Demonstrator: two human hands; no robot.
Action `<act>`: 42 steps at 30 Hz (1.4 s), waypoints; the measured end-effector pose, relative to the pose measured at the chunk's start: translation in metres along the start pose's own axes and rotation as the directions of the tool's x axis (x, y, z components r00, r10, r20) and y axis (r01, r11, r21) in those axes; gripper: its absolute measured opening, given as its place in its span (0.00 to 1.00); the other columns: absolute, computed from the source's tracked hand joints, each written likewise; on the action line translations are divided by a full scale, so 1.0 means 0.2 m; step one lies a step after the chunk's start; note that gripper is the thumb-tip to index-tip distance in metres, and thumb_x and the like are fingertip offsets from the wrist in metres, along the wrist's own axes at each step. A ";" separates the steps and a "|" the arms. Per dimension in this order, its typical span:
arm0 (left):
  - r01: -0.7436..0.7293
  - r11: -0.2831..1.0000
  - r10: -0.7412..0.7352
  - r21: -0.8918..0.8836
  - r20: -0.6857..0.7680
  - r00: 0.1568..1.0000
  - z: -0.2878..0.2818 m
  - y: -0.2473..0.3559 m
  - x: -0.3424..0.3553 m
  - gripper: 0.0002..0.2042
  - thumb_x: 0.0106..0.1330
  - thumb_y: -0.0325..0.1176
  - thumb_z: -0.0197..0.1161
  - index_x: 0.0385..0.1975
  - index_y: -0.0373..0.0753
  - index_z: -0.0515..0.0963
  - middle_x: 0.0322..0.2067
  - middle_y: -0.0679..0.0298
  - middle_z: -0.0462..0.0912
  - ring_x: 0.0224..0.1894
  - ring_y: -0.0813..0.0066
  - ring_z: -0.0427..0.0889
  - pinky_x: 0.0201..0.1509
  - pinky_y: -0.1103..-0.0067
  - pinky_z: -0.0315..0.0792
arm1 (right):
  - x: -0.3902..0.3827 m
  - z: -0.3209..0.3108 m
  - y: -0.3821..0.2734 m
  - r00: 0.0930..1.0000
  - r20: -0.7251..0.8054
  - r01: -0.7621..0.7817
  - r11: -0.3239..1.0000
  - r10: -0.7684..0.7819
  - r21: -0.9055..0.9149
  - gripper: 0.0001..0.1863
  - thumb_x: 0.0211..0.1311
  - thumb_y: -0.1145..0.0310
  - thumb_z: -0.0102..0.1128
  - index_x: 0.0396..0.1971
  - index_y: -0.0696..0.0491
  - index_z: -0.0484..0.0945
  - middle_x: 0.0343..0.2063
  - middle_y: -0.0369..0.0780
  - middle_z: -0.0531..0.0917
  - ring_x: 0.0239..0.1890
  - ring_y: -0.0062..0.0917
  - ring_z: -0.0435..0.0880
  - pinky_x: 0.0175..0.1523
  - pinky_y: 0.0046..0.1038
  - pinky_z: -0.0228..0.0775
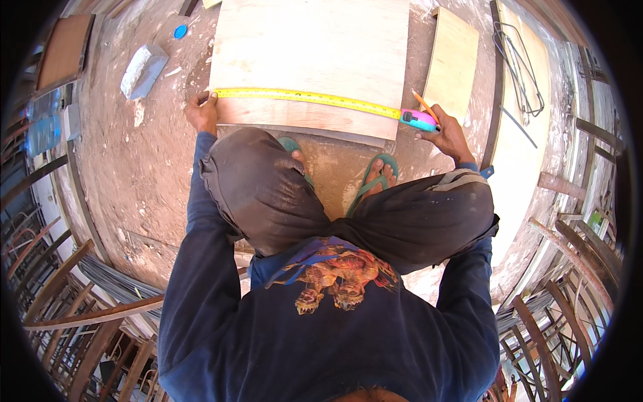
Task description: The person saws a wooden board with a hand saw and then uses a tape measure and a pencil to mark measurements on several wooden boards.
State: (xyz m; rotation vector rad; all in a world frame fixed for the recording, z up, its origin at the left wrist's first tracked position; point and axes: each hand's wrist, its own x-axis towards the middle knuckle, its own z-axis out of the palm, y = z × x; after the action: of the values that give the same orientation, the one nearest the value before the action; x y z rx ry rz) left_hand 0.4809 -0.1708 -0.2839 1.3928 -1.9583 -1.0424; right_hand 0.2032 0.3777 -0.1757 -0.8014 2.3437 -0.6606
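A pale plywood sheet lies before my feet, and a yellow tape measure blade stretches across it near its closest edge. My left hand pinches the blade's end at the sheet's left edge. Just past the right edge, my right hand grips the pink and turquoise tape measure case. An orange pencil sticks up from between the fingers of that same hand.
To the right lie a narrow plywood strip and a long pale board bearing bent metal rods. A grey block and a blue lid rest on the floor at left. Metal frames crowd both sides.
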 end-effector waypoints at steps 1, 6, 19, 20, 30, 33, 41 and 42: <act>0.030 0.999 -0.029 -0.024 0.005 1.000 0.00 0.00 0.00 0.13 0.54 0.29 0.76 0.38 0.32 0.86 0.35 0.56 0.87 0.38 0.68 0.84 0.45 0.75 0.77 | 0.00 0.00 0.00 1.000 -0.009 0.012 1.000 -0.012 0.014 0.28 0.44 0.61 0.79 0.40 0.53 0.70 0.31 0.47 0.83 0.38 0.47 0.83 0.42 0.40 0.71; 0.040 0.986 -0.041 -0.161 0.002 0.999 0.01 0.00 -0.03 0.13 0.54 0.25 0.75 0.39 0.30 0.85 0.36 0.55 0.87 0.38 0.70 0.84 0.45 0.77 0.77 | -0.01 -0.01 0.00 1.000 -0.017 0.012 1.000 -0.012 -0.023 0.28 0.44 0.60 0.79 0.40 0.52 0.71 0.30 0.47 0.83 0.38 0.47 0.83 0.41 0.40 0.71; 0.095 0.958 -0.093 -0.270 0.021 0.995 -0.03 0.00 -0.07 0.15 0.55 0.23 0.74 0.43 0.27 0.84 0.39 0.53 0.88 0.40 0.70 0.85 0.48 0.78 0.77 | -0.02 -0.02 -0.07 0.998 -0.043 0.047 0.997 -0.049 -0.058 0.26 0.44 0.59 0.80 0.39 0.52 0.74 0.29 0.46 0.83 0.36 0.46 0.83 0.40 0.39 0.72; 0.111 0.959 -0.119 -0.260 -0.017 0.993 -0.03 -0.01 -0.07 0.14 0.55 0.23 0.74 0.42 0.28 0.85 0.38 0.54 0.88 0.40 0.70 0.85 0.49 0.78 0.77 | -0.02 -0.02 -0.07 0.993 -0.058 0.101 0.995 -0.101 0.001 0.26 0.43 0.59 0.80 0.39 0.53 0.74 0.29 0.46 0.83 0.35 0.46 0.83 0.40 0.39 0.72; 0.078 0.962 -0.102 -0.260 -0.079 0.992 -0.07 0.01 -0.11 0.13 0.65 0.33 0.68 0.40 0.28 0.85 0.34 0.59 0.87 0.37 0.74 0.82 0.44 0.76 0.74 | -0.02 -0.03 -0.10 0.991 -0.086 0.102 0.995 -0.100 0.022 0.26 0.41 0.66 0.82 0.42 0.53 0.79 0.32 0.44 0.84 0.37 0.39 0.85 0.43 0.35 0.74; 0.035 0.968 -0.077 -0.247 -0.162 0.984 -0.08 0.04 -0.11 0.16 0.66 0.40 0.68 0.35 0.28 0.85 0.31 0.60 0.86 0.34 0.75 0.80 0.41 0.76 0.73 | -0.01 -0.03 -0.11 0.986 -0.106 0.139 0.989 -0.133 0.052 0.26 0.41 0.67 0.82 0.42 0.53 0.79 0.33 0.44 0.84 0.37 0.38 0.85 0.44 0.34 0.74; 0.109 0.990 -0.113 -0.092 -0.043 0.993 -0.02 0.03 -0.07 0.15 0.56 0.32 0.77 0.38 0.29 0.85 0.30 0.60 0.86 0.30 0.75 0.82 0.36 0.79 0.75 | 0.00 -0.01 -0.10 0.995 -0.053 0.087 0.996 -0.088 -0.021 0.27 0.45 0.60 0.79 0.45 0.51 0.78 0.34 0.44 0.83 0.39 0.39 0.84 0.45 0.35 0.74; 0.072 0.993 -0.076 -0.096 -0.036 0.996 -0.01 0.03 -0.07 0.15 0.56 0.32 0.77 0.38 0.29 0.85 0.30 0.60 0.86 0.30 0.75 0.82 0.36 0.79 0.75 | 0.00 -0.01 -0.11 0.983 -0.058 0.176 0.984 -0.175 0.016 0.27 0.45 0.61 0.80 0.46 0.53 0.78 0.33 0.44 0.83 0.38 0.37 0.84 0.46 0.33 0.74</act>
State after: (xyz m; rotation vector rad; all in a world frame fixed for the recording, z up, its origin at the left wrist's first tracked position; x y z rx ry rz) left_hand 0.4834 -0.1561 -0.2774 1.4325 -1.8169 -1.1180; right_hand 0.2103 0.3618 -0.1618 -1.0003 2.3303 -0.7901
